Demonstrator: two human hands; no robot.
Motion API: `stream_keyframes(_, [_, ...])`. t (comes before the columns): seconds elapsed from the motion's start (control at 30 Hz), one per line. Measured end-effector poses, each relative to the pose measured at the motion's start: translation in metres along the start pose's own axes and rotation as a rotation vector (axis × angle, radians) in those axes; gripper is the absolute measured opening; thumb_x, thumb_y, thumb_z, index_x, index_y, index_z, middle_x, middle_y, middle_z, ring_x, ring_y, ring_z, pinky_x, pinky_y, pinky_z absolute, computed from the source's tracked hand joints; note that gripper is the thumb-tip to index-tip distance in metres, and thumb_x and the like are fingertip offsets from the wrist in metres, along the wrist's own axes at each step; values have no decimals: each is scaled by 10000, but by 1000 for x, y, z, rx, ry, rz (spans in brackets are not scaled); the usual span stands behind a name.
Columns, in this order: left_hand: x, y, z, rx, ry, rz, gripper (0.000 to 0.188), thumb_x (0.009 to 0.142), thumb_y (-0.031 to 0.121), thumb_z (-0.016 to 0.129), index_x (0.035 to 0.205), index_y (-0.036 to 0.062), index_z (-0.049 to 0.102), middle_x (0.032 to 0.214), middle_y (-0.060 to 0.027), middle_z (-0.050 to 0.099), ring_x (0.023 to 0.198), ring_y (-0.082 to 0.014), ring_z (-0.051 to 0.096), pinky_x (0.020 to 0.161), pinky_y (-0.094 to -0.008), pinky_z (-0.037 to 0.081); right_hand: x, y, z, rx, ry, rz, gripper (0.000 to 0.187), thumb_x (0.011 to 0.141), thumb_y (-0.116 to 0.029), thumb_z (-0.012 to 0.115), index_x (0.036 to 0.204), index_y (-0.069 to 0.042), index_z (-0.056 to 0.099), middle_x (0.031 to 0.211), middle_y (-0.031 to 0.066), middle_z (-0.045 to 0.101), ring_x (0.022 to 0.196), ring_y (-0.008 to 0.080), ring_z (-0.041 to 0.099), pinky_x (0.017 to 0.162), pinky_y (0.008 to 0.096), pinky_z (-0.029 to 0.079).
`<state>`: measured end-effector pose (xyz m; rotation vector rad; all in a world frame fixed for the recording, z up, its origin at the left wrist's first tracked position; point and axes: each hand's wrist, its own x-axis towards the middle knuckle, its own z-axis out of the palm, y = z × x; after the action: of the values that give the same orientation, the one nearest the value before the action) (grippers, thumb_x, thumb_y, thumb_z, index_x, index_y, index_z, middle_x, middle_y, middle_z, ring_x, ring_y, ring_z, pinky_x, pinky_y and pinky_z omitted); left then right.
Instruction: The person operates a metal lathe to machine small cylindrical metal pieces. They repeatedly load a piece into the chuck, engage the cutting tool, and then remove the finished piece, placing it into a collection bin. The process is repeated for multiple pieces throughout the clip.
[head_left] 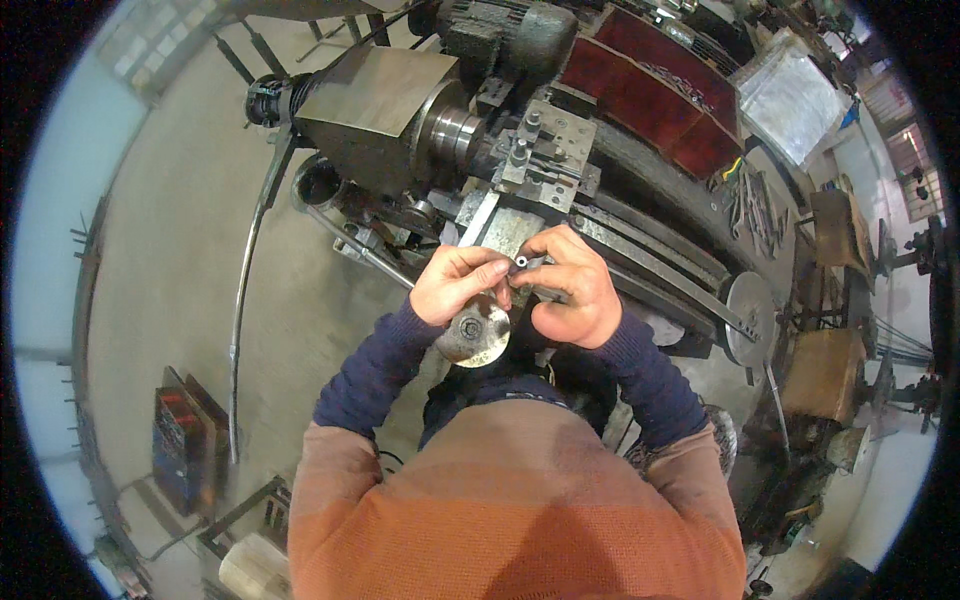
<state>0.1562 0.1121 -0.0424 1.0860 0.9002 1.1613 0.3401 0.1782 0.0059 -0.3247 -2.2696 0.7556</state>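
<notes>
Between the fingertips of both hands is a small metal sleeve [521, 261], its round bore facing up. My left hand [458, 284] pinches it from one side with thumb and forefinger. On the other side, the curled fingers of my right hand [578, 292] close on it too. Both hands are in front of a lathe, just below its tool post [545, 155]. A round handwheel [474, 330] shows under my left wrist. The lathe's shiny chuck [454, 133] is beyond my left hand, and I cannot make out a workpiece in it.
A bent sheet-metal cover [380, 92] sits over the headstock. Long bed rails [650, 255] run right toward a round disc [748, 318]. Behind lie a red tray [650, 90] and several wrenches [755, 210]. A long lever [245, 310] stands at left.
</notes>
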Motion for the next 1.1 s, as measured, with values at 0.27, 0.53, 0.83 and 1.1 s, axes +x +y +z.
stream_keyframes(0.27, [-7, 30, 12, 573, 147, 152, 230, 842, 204, 581, 854, -20, 632, 692, -103, 630, 633, -149, 604, 584, -275, 462, 7, -1, 3, -138, -121, -49, 285, 483, -73, 612, 760, -5, 608, 895, 134, 514, 837, 304, 484, 702, 367, 436])
stream_keyframes(0.53, [-8, 23, 5, 607, 188, 214, 224, 829, 201, 584, 752, -4, 630, 611, -133, 582, 509, -202, 563, 490, -294, 430, 17, -8, 2, -149, -178, -54, 294, 479, -68, 619, 767, -10, 608, 913, 137, 522, 833, 310, 487, 685, 373, 443])
stream_keyframes(0.83, [-12, 31, -14, 360, 62, 52, 225, 850, 179, 548, 777, -23, 616, 574, -28, 574, 540, -69, 538, 491, -234, 428, 32, -4, 3, -164, -293, -129, 295, 487, -88, 610, 776, -29, 614, 889, 109, 579, 805, 292, 528, 706, 372, 457])
stream_keyframes(1.1, [-17, 39, -26, 292, 9, -39, 237, 864, 182, 543, 804, -36, 613, 587, -28, 577, 563, -60, 545, 503, -230, 430, 51, -2, 6, -169, -407, -247, 281, 516, -84, 607, 789, -21, 624, 882, 112, 583, 846, 301, 524, 708, 372, 464])
